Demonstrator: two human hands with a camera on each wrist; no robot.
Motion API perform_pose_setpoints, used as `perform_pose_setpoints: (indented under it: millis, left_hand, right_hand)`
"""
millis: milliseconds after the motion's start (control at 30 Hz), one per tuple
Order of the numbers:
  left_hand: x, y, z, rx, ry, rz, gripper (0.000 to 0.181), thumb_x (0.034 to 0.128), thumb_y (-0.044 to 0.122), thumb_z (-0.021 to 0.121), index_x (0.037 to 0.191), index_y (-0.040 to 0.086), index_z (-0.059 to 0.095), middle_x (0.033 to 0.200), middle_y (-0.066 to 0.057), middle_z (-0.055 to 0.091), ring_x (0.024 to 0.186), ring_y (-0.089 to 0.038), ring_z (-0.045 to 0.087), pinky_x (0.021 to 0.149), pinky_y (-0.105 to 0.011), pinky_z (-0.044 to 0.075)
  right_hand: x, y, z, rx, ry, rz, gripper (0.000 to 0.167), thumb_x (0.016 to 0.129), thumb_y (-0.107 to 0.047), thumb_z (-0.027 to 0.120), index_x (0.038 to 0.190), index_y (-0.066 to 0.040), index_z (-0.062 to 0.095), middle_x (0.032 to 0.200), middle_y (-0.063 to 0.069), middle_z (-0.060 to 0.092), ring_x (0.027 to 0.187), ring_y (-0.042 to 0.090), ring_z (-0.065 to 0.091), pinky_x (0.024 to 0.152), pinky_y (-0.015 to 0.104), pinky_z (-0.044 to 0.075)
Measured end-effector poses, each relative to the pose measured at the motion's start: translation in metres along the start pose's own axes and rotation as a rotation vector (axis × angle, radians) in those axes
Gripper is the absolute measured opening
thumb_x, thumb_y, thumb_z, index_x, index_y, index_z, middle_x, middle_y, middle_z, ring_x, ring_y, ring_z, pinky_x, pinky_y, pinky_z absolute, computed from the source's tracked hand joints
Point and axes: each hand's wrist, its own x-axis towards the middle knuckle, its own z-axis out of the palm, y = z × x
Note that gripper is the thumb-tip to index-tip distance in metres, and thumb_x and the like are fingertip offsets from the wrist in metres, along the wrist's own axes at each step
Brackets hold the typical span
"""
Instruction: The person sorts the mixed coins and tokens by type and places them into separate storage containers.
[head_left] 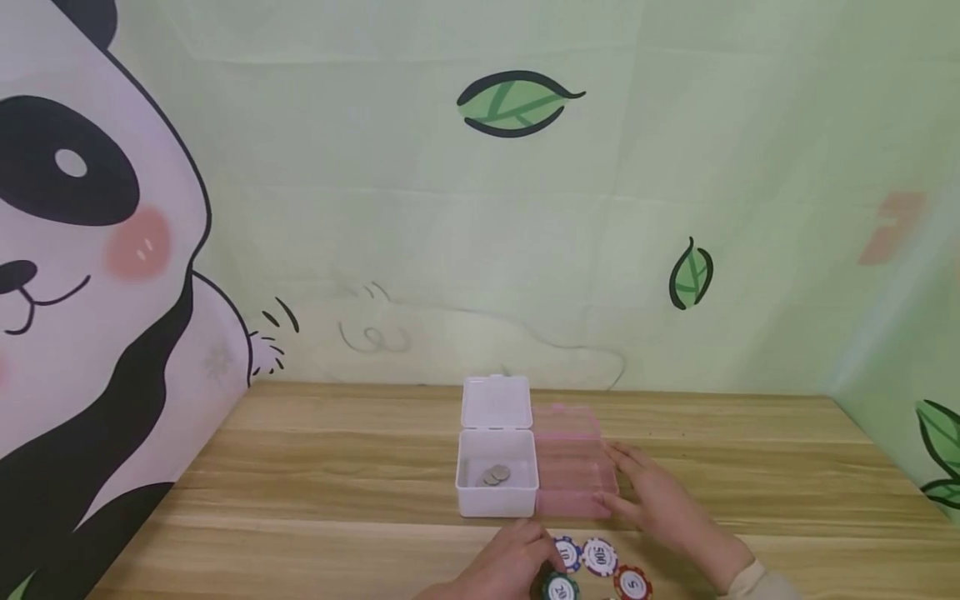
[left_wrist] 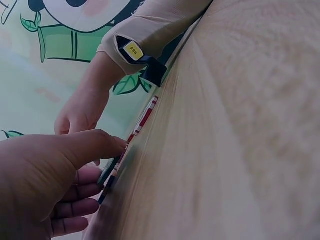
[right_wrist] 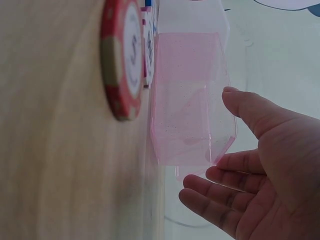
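Note:
My left hand [head_left: 513, 560] pinches a green poker chip [head_left: 561, 588] marked 20 at the table's front edge. Thumb and fingers meet on that chip's rim in the left wrist view. Blue [head_left: 567, 553], white-centred 500 [head_left: 600, 556] and red [head_left: 633, 583] chips lie flat around it. Behind them stands a white box [head_left: 498, 502], lid up, with a few silver coins [head_left: 497, 475] inside. Against its right side is a clear pink box [head_left: 573, 502], its lid also back. Loosely extended, my right hand [head_left: 667, 504] touches the pink box's right end with thumb and forefinger.
A wooden table [head_left: 337, 467] runs back to a green cloth backdrop [head_left: 360, 208] printed with a panda and leaves. More cloth rises along the left and right sides of the table.

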Motion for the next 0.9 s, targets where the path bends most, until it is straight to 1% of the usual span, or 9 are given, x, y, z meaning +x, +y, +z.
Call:
perform_pose_setpoints:
  millis: [200, 433, 600, 700, 767, 867, 900]
  left_hand:
    - [0.001, 0.002, -0.006, -0.055, -0.053, -0.056, 0.034, 0.066, 0.027, 0.085, 0.094, 0.018, 0.068, 0.092, 0.009, 0.062, 0.089, -0.001, 0.05, 0.08, -0.011, 0.038]
    - [0.003, 0.005, -0.01, -0.077, -0.056, -0.08, 0.035, 0.0662, 0.029, 0.085, 0.094, 0.017, 0.067, 0.091, 0.011, 0.062, 0.088, 0.001, 0.049, 0.08, -0.01, 0.037]
    - [0.005, 0.007, -0.017, -0.141, -0.085, -0.14, 0.034, 0.0741, 0.038, 0.08, 0.096, 0.016, 0.065, 0.093, 0.011, 0.06, 0.088, 0.001, 0.046, 0.079, -0.01, 0.037]
    - [0.008, 0.009, -0.023, -0.173, -0.092, -0.175, 0.035, 0.0768, 0.04, 0.078, 0.097, 0.016, 0.064, 0.093, 0.012, 0.058, 0.089, 0.001, 0.046, 0.078, -0.01, 0.037]
    - [0.009, 0.01, -0.025, -0.158, -0.071, -0.176, 0.034, 0.0767, 0.041, 0.078, 0.097, 0.017, 0.064, 0.092, 0.012, 0.057, 0.088, 0.001, 0.045, 0.077, -0.01, 0.037]
    - [0.01, 0.01, -0.027, -0.104, 0.005, -0.151, 0.033, 0.0745, 0.038, 0.079, 0.095, 0.018, 0.062, 0.089, 0.011, 0.056, 0.086, -0.001, 0.045, 0.077, -0.01, 0.036]
    - [0.011, 0.009, -0.028, -0.091, 0.02, -0.148, 0.033, 0.074, 0.038, 0.079, 0.095, 0.018, 0.062, 0.089, 0.011, 0.056, 0.086, -0.001, 0.046, 0.078, -0.011, 0.037]
  right_hand:
    - [-0.001, -0.001, 0.0, 0.01, 0.007, -0.006, 0.069, 0.087, -0.034, 0.068, 0.139, 0.005, 0.044, 0.139, 0.027, 0.049, 0.122, 0.045, 0.052, 0.101, 0.056, 0.044]
    - [0.0, -0.001, -0.001, 0.013, -0.006, -0.006, 0.068, 0.088, -0.034, 0.067, 0.138, 0.006, 0.044, 0.14, 0.027, 0.048, 0.124, 0.045, 0.051, 0.102, 0.056, 0.043]
    - [0.0, -0.002, -0.003, 0.019, -0.017, -0.004, 0.067, 0.089, -0.036, 0.066, 0.137, 0.006, 0.046, 0.141, 0.027, 0.047, 0.125, 0.045, 0.05, 0.103, 0.055, 0.043]
    - [0.0, -0.002, -0.003, 0.02, -0.021, -0.001, 0.066, 0.089, -0.037, 0.065, 0.136, 0.006, 0.046, 0.141, 0.026, 0.048, 0.125, 0.044, 0.05, 0.102, 0.055, 0.043]
    - [-0.001, -0.002, -0.003, 0.022, -0.022, 0.002, 0.067, 0.089, -0.038, 0.065, 0.137, 0.006, 0.046, 0.141, 0.026, 0.048, 0.125, 0.044, 0.051, 0.102, 0.055, 0.043]
    - [-0.001, -0.002, -0.003, 0.028, -0.023, 0.002, 0.067, 0.089, -0.038, 0.064, 0.137, 0.005, 0.046, 0.141, 0.026, 0.047, 0.124, 0.044, 0.051, 0.102, 0.055, 0.043]
    - [-0.001, -0.002, -0.003, 0.029, -0.022, 0.0, 0.067, 0.089, -0.039, 0.064, 0.137, 0.005, 0.046, 0.141, 0.025, 0.047, 0.124, 0.044, 0.051, 0.102, 0.055, 0.043]
